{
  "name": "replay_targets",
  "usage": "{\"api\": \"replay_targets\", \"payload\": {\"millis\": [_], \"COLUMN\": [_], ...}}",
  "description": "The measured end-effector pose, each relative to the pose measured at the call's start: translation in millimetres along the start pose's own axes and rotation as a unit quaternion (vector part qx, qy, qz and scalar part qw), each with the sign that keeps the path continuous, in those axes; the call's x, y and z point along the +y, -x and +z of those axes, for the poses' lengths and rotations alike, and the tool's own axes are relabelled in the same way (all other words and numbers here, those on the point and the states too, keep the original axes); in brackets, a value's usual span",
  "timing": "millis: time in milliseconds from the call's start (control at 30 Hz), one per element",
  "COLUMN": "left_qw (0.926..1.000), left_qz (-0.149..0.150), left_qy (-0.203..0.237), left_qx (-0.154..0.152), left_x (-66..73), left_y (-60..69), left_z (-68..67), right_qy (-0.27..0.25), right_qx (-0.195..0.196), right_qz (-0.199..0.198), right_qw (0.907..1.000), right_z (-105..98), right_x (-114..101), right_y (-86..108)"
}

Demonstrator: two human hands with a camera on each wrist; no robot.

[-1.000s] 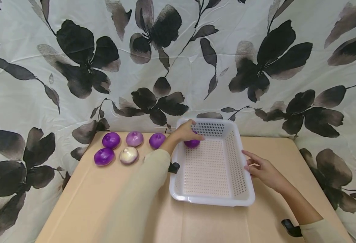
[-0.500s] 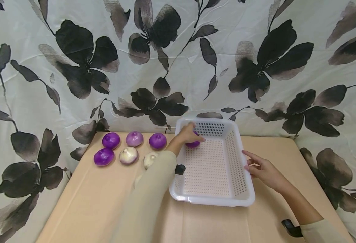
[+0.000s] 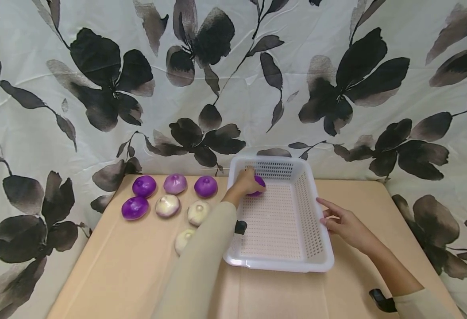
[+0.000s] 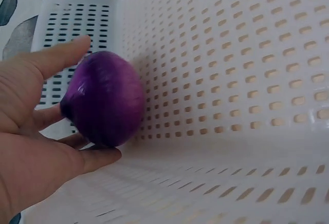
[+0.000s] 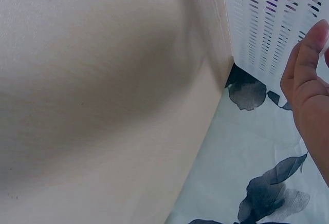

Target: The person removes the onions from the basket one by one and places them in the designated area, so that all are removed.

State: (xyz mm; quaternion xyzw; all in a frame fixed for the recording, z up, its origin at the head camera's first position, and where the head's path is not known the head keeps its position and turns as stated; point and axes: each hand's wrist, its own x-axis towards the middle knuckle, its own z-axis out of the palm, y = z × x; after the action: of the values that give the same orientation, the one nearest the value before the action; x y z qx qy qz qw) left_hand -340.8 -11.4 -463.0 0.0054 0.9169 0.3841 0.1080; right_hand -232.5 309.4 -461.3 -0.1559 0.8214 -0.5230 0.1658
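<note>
In the head view, my left hand (image 3: 246, 182) reaches into the far left corner of a white plastic basket (image 3: 279, 264). Its fingers and thumb are around a purple onion (image 4: 105, 100), which sits low against the basket's perforated floor in the left wrist view. One upper fingertip (image 4: 81, 45) lies close to the onion's edge, while a lower one meets its underside. My right hand (image 3: 346, 226) holds the basket's right rim between fingers and thumb; the right wrist view shows that hand (image 5: 308, 80) at the slotted wall, partly cut off by the frame.
Left of the basket, several purple onions (image 3: 135, 208) lie on the tan table (image 3: 121, 266). Among them are paler, whitish onions (image 3: 167, 205), two beside my left sleeve (image 3: 201, 261). A floral cloth (image 3: 281, 88) hangs behind the table's far edge.
My left hand and the onion have shifted slightly right and down inside the basket. The left forearm has swung right, uncovering two whitish onions. My right hand keeps its place.
</note>
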Motion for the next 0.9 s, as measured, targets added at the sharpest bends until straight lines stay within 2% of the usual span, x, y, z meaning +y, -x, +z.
{"api": "replay_targets", "payload": {"millis": [200,400,700,900], "left_qw": [0.9997,0.9996,0.9999,0.9999], "left_qz": [-0.013,-0.018,-0.002,0.004], "left_qy": [0.018,0.017,0.014,0.013], "left_qx": [0.012,0.008,0.005,-0.004], "left_x": [-4.5,-8.8,-10.6,-4.4], "left_y": [2.7,2.0,0.5,2.5], "left_z": [4.7,7.4,9.7,3.2], "right_qy": [-0.006,-0.002,-0.004,0.001], "right_qx": [-0.003,-0.002,-0.002,0.000], "right_qz": [-0.002,-0.003,-0.002,-0.005], "right_qw": [1.0000,1.0000,1.0000,1.0000], "right_z": [3.3,4.4,4.4,2.6], "right_x": [1.6,3.8,3.0,1.9], "right_y": [0.4,0.1,-0.1,-0.1]}}
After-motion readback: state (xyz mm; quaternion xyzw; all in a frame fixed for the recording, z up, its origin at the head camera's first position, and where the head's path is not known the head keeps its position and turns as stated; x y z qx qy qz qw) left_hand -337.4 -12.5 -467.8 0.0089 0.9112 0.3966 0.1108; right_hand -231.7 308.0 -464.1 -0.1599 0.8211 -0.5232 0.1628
